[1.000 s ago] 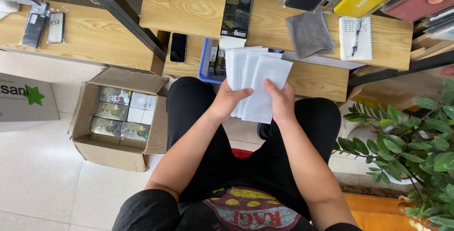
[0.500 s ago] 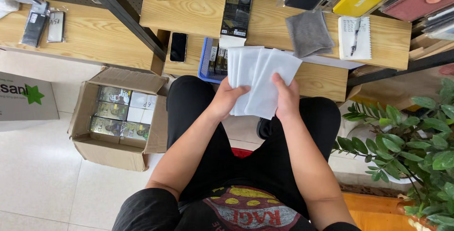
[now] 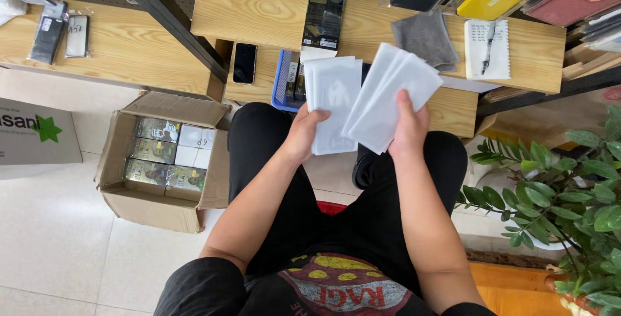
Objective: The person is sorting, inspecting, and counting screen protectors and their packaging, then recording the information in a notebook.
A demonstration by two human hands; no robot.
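Seated above our lap, we split white sleeves: our left hand (image 3: 304, 136) grips one stack (image 3: 334, 96), our right hand (image 3: 409, 130) pinches a fanned batch (image 3: 391, 93). Best kept squared, thumbs firm, clear of the tabletop (image 3: 259, 18).

Bright, even light; sharp, faintly warped edges.

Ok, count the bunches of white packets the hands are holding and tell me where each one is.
2. One bunch of white packets is in the left hand; a second, fanned bunch is in the right hand. Packets within each overlap, so some are hidden.
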